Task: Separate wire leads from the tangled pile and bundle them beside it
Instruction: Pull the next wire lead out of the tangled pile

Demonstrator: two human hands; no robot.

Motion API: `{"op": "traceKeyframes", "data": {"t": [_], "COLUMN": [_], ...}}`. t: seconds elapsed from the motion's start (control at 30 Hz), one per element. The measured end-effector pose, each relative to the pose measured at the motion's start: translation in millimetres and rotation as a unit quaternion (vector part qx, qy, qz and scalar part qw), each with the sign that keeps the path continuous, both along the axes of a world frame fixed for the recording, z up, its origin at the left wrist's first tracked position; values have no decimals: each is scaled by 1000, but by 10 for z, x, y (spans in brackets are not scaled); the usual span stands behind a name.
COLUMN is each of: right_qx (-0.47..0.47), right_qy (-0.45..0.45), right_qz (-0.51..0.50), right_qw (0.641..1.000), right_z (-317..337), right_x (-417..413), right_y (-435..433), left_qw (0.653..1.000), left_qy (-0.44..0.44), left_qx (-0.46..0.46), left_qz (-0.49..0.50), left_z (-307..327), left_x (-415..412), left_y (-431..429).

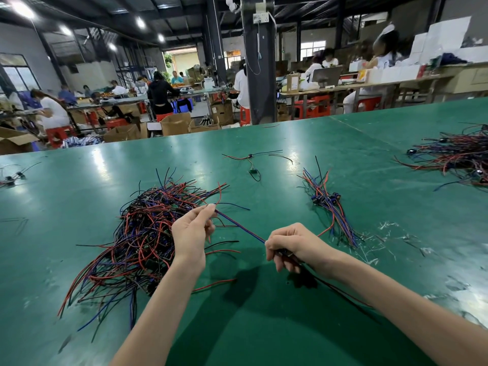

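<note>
The green table [369, 159] runs wide under everything, its far edge well beyond reach and its near edge out of sight below the arms. The tangled pile [142, 233] sprawls on the person's left, a mess of red, blue and black leads with ends splayed out all around it. A second heap [454, 157] lies far off at the right edge. The sorted bundle [330, 207] sits right of centre, well apart from the pile, connectors gathered about its middle.

The left hand [191, 233] is over the pile's right flank, thumb and forefinger pinched on a blue-and-red lead [240, 227]. That lead stretches taut and clear of the pile to the right hand [290, 247], whose fingers are curled tight round a small clutch of leads, tails trailing out under the wrist.

To my eye the lead wants drawing out slowly along its own length, the left fingers sliding towards its free end so neighbours drop away instead of lifting with it; a sideways yank would likely drag the pile along.

There is bare green between pile and bundle for the right hand to carry across. A loose lead with a small board [253, 165] lies further back, and clear scraps [383, 241] litter the table just right of the bundle
</note>
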State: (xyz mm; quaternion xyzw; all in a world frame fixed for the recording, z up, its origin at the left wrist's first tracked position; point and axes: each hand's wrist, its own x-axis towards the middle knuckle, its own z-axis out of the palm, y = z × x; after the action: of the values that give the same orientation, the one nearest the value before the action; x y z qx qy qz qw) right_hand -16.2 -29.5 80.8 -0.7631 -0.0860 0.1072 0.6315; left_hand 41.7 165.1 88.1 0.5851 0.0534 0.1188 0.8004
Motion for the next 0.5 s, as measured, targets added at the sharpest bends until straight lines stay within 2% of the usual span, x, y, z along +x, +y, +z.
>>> {"op": "traceKeyframes", "data": {"t": [0.07, 0.13, 0.27, 0.33, 0.4, 0.47, 0.5], "right_qx": [-5, -8, -5, -3, -4, -4, -5], "right_qy": [6, 10, 9, 13, 24, 30, 32], "right_qz": [-7, -11, -4, 0, 2, 3, 4], "right_qw": [1000, 1000, 1000, 1000, 1000, 1000, 999], "right_z": [-7, -16, -28, -36, -48, -56, -52], "right_x": [14, 27, 38, 37, 40, 43, 44], "right_y": [-7, -19, -27, -23, -23, -26, -29], "left_qw": [991, 971, 943, 962, 993, 999, 997], "left_qy": [44, 87, 116, 101, 40, -28, -46], "left_qx": [-119, -198, -267, -220, -88, 28, 54], "left_qz": [-51, -104, -162, -130, -60, -5, 9], "left_z": [49, 86, 93, 78, 43, 5, -11], "left_x": [-13, -25, -19, -17, -13, -27, -30], "left_y": [-15, -15, -3, 6, 11, 10, 4]}}
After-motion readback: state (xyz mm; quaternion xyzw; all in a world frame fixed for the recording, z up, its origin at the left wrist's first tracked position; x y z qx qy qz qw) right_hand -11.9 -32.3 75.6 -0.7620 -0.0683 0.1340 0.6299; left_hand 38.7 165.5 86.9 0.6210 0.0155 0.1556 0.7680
